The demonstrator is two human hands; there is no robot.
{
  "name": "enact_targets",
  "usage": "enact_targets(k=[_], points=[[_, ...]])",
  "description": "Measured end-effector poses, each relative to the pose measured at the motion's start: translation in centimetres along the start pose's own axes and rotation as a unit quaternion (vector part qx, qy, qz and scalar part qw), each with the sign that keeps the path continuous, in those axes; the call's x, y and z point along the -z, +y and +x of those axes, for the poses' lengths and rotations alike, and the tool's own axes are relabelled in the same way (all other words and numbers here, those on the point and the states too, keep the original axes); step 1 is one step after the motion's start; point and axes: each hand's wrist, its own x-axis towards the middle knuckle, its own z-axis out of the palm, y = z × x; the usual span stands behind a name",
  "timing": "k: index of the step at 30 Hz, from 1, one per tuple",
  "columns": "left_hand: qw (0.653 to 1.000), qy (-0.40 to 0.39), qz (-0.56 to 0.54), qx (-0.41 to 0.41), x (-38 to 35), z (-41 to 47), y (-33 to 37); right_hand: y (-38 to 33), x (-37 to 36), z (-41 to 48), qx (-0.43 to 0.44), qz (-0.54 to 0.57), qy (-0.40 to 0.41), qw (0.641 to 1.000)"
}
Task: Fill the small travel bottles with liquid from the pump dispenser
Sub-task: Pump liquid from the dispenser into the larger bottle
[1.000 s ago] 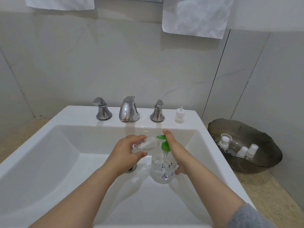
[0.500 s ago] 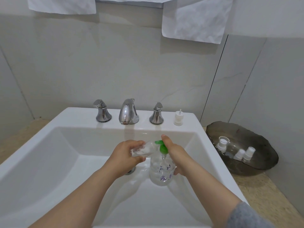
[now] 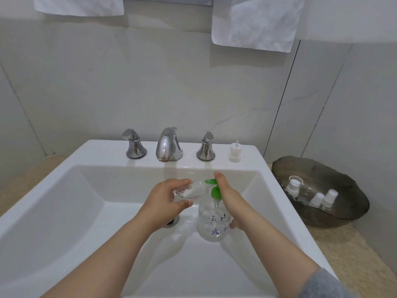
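Over the white sink (image 3: 64, 207), my left hand (image 3: 165, 198) grips a small clear travel bottle (image 3: 193, 190), tilted with its mouth at the green pump nozzle. The pump dispenser (image 3: 212, 224) is a clear round bottle with purple writing and a green pump head (image 3: 214, 191). My right hand (image 3: 227, 196) wraps round the dispenser, a finger lying on top of the pump head. The travel bottle's white cap (image 3: 234, 152) with its tube stands on the sink ledge at the back right.
A dark oval dish (image 3: 343, 214) on the counter to the right holds three more small bottles with white caps (image 3: 313, 194). A chrome tap (image 3: 168, 145) and two handles stand at the back of the sink. Towels hang above.
The view has tilted slightly; both hands, the travel bottle and the dispenser keep the same hold and place over the sink.
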Motion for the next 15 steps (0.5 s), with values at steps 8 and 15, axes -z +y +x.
enact_targets(k=[8, 15], points=[[1.000, 0.006, 0.009, -0.005, -0.06, -0.01, 0.07, 0.01, 0.38, 0.30, -0.008, 0.014, -0.008, 1.000], [1.000, 0.006, 0.010, -0.003, -0.11, 0.01, -0.07, -0.06, 0.02, 0.24, -0.043, 0.028, -0.007, 0.999]])
